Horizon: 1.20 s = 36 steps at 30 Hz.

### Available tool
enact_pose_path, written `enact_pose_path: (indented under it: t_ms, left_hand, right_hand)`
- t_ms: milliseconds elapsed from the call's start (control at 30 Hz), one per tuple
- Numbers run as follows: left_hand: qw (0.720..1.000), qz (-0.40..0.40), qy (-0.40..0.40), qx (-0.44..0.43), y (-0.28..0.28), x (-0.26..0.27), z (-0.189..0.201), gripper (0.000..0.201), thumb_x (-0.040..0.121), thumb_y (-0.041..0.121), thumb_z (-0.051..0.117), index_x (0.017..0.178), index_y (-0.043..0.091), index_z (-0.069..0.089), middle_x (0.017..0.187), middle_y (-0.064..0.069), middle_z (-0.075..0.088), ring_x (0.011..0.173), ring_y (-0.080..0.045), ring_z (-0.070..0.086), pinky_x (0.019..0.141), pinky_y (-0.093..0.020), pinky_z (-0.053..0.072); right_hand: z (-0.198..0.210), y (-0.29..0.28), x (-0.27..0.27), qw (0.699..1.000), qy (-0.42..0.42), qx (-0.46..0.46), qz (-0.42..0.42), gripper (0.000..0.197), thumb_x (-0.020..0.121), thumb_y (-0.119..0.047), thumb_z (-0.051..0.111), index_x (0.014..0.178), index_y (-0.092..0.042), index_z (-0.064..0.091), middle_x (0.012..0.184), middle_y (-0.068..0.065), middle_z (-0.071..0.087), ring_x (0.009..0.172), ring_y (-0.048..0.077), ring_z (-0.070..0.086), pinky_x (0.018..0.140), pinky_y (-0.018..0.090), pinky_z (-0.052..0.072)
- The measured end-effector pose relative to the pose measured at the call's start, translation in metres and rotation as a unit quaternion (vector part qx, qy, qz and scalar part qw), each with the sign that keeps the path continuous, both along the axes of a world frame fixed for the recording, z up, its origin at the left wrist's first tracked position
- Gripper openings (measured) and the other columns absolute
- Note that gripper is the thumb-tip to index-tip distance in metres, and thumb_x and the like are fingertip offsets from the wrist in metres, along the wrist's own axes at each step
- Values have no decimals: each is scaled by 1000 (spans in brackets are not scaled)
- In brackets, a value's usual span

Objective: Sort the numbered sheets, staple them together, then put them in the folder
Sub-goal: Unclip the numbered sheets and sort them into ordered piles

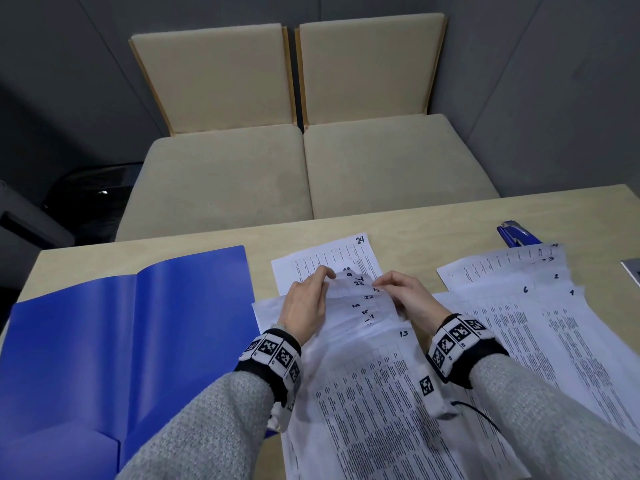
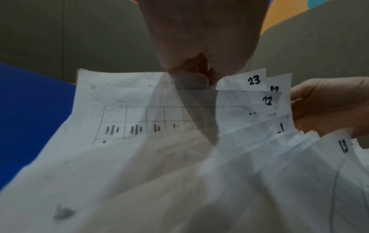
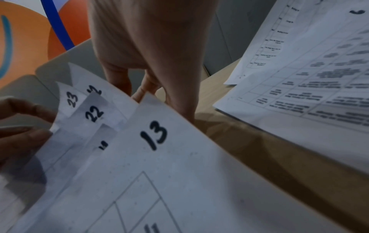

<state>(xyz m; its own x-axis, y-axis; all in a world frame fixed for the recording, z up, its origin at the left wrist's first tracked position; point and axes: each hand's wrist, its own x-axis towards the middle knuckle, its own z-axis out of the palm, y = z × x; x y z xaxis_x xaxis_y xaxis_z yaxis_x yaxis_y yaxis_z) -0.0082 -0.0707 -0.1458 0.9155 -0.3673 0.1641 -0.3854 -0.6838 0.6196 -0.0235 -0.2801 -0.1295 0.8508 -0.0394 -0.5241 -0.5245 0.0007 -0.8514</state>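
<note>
Your left hand (image 1: 306, 303) sits at the centre of the head view, its fingers curled over the top edge of the fanned stack (image 1: 360, 306) and pinching the upper sheets. Your right hand (image 1: 405, 294) is just to its right, thumb and fingers pinching the right edge of the same fan, near the numbered corners. In the left wrist view the corners read 23 (image 2: 254, 80), 22 (image 2: 267, 100) and, lower right, 13 (image 2: 343, 146); the right wrist view shows the same three numbers, with sheet 13 (image 3: 153, 135) nearest the camera and lying on top of the fan's lower part. The stack runs from your hands down to the bottom edge of the head view, between your grey sleeves.

Just above your hands a single sheet marked 24 (image 1: 360, 252) lies flat on the table (image 1: 433, 216). To the right, a second spread of sheets (image 1: 519, 306) covers the right side of the frame, with corners marked 1, 2, 3 and 6 showing. The blue stapler (image 1: 516, 233) lies at the upper edge of that spread, partly under it. The blue folder (image 1: 104, 341) lies open at the left of the frame, its right edge touching the stack. Two beige chairs (image 1: 298, 133) stand beyond the table, in the upper half of the frame.
</note>
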Motion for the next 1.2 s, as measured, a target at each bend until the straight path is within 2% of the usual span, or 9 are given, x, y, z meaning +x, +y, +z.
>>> enact_pose_path:
  t_ms: [133, 267, 433, 600, 700, 900, 1000, 1100, 1200]
  left_hand:
    - [999, 16, 21, -24, 1, -1, 2, 15, 93, 8, 44, 106, 14, 50, 61, 11, 46, 55, -19, 44, 57, -32, 37]
    - [999, 15, 20, -26, 5, -4, 4, 5, 92, 9, 50, 95, 11, 54, 74, 4, 62, 62, -17, 54, 59, -33, 46]
    - [999, -10, 28, -19, 10, -5, -2, 11, 89, 3, 50, 96, 8, 57, 92, -3, 64, 81, -23, 60, 69, -38, 50]
    - [999, -3, 32, -10, 13, -9, -7, 7, 88, 4, 55, 92, 9, 57, 130, -7, 49, 116, -20, 47, 89, -29, 42]
    - [1000, -9, 15, -6, 13, -10, -5, 7, 87, 4, 56, 92, 9, 57, 114, -6, 51, 102, -20, 48, 79, -25, 41]
    - [999, -18, 35, -35, 9, -10, -1, 3, 93, 10, 47, 94, 12, 48, 73, -2, 59, 66, -23, 53, 63, -42, 46]
    - [997, 31, 61, -39, 5, -6, 1, 12, 96, 14, 47, 108, 15, 46, 69, -3, 59, 64, -25, 55, 64, -40, 47]
    - [996, 44, 77, -21, 2, 2, 4, 14, 95, 14, 46, 109, 16, 46, 70, -1, 59, 65, -24, 56, 65, -40, 48]
    - [995, 41, 85, -11, -2, 6, 6, 12, 95, 16, 48, 107, 16, 46, 73, -1, 60, 67, -23, 56, 67, -40, 49]
  right_hand:
    - [2, 0, 0, 999, 24, 31, -13, 18, 92, -28, 59, 82, -14, 64, 49, -6, 49, 40, 8, 41, 35, 14, 29]
    - [5, 1, -1, 997, 39, 61, -23, 40, 92, -47, 53, 92, -12, 71, 74, 0, 71, 52, 8, 63, 41, 14, 40]
    - [-4, -1, -4, 1000, 6, -5, -4, 25, 93, -31, 57, 86, -13, 72, 53, -4, 46, 46, 12, 36, 39, 16, 25]
    - [1, 2, 0, 996, 49, 60, -41, 46, 93, -52, 46, 90, -13, 69, 62, -5, 65, 44, 5, 57, 38, 14, 37]
    - [5, 2, 0, 996, 54, 66, -34, 43, 92, -50, 50, 97, -11, 68, 69, -2, 66, 42, 3, 56, 37, 14, 36]
    - [-5, 0, -3, 1000, 14, -7, -27, 24, 90, -31, 61, 91, -9, 68, 67, 7, 55, 40, 6, 43, 37, 16, 30]
    - [1, 2, -4, 997, 28, 43, -49, 39, 92, -41, 57, 98, -4, 68, 68, 4, 63, 40, 7, 49, 36, 14, 31]
    - [2, 1, -6, 1000, 5, 6, -14, 47, 76, -50, 69, 97, -8, 69, 58, -5, 48, 41, 7, 36, 41, 17, 26]
    - [3, 1, -6, 1000, -12, -1, 4, 22, 85, -20, 69, 97, -2, 63, 64, -3, 57, 37, -2, 47, 37, 11, 33]
